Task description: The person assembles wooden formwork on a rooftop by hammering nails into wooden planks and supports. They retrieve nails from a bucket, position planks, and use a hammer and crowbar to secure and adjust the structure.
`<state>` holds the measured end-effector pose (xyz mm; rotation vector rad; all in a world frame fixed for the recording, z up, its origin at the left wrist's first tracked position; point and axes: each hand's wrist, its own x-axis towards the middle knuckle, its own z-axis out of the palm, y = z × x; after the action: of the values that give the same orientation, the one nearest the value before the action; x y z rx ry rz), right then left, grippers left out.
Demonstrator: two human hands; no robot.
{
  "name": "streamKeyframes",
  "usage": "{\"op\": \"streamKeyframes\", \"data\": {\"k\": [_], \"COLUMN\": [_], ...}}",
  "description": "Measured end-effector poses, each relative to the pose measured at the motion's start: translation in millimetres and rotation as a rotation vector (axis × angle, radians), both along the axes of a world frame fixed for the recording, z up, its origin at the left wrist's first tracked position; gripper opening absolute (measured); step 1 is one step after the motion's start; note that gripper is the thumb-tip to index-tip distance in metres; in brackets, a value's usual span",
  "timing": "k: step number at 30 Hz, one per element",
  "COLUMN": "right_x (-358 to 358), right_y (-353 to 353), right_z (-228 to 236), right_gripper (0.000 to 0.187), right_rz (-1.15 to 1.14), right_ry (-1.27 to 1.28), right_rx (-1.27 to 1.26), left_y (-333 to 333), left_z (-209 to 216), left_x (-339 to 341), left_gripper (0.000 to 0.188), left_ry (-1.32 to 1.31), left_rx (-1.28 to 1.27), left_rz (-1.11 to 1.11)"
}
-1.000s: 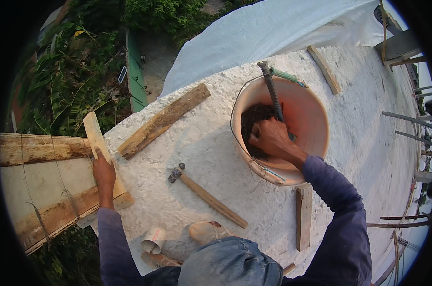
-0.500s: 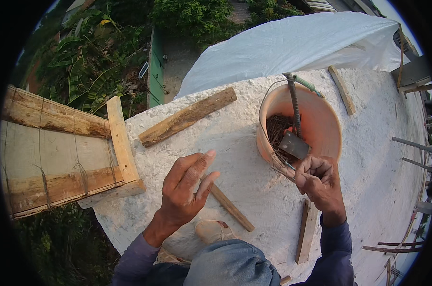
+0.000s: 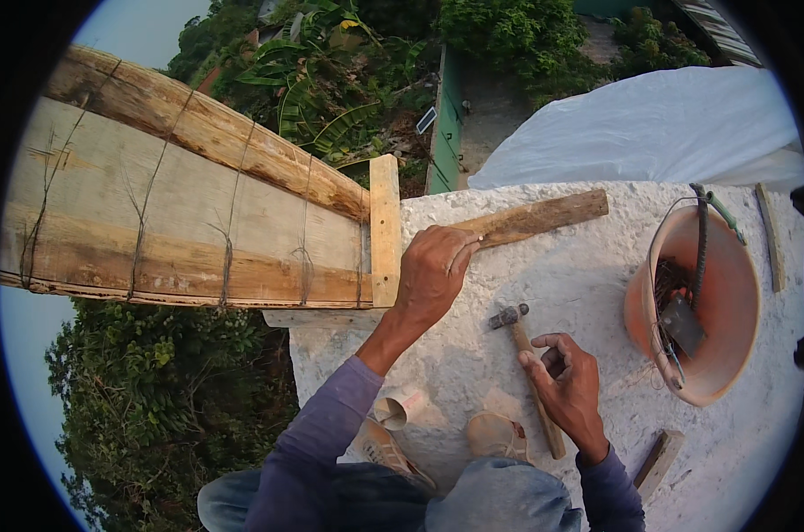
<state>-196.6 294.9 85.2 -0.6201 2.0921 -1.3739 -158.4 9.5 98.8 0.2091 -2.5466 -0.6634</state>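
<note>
My left hand [image 3: 433,273] is closed at the near left end of a rough wooden board [image 3: 548,220], fingers bent together over it. The hand hides that end. A claw-less hammer [image 3: 544,415] with a wooden handle lies on the white, rough slab, its dark head pointing away from me. Over its handle hovers my right hand [image 3: 569,381], thumb and forefinger curved with a gap between them. Whether it touches the handle, I cannot tell. To its right stands an orange bucket [image 3: 734,328] holding thin wires, a dark bar and a grey block.
Wire-tied wooden formwork [image 3: 189,239] juts out at the left, ending in a pale upright board [image 3: 385,230]. A short white pipe piece [image 3: 400,410] lies near my shoes [image 3: 498,436]. Another wood piece [image 3: 659,463] is at lower right. White sheeting [image 3: 632,129] covers the back. The slab drops off at the left.
My view has swung left. My left hand has reached forward to the board's end. My right hand has left the bucket's rim and come over the hammer, its fingers loosening from a pinch.
</note>
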Motion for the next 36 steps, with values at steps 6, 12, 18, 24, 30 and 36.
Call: {"op": "streamKeyframes", "data": {"k": [6, 12, 18, 24, 30, 36], "right_x": [66, 79, 62, 58, 36, 28], "right_y": [64, 92, 89, 69, 7, -98], "right_z": [-48, -70, -56, -38, -40, -51], "right_gripper": [0.068, 0.067, 0.046, 0.045, 0.041, 0.042], "right_rz": [0.231, 0.187, 0.120, 0.218, 0.286, 0.223], "right_ry": [0.286, 0.106, -0.798, -0.370, -0.272, -0.180], "right_rx": [0.452, 0.492, 0.331, 0.247, 0.062, -0.279], "left_y": [-157, -177, -180, -192, -198, -198], "left_z": [-38, -65, -74, -90, -95, -96], "left_x": [-11, -6, 0, 4, 4, 8], "left_gripper": [0.015, 0.017, 0.018, 0.018, 0.018, 0.018], "left_ry": [-0.136, -0.119, -0.063, -0.023, -0.100, -0.066], "left_rx": [0.159, 0.309, 0.281, 0.211, 0.188, 0.123], "left_rz": [0.554, 0.666, 0.729, 0.709, 0.711, 0.655]}}
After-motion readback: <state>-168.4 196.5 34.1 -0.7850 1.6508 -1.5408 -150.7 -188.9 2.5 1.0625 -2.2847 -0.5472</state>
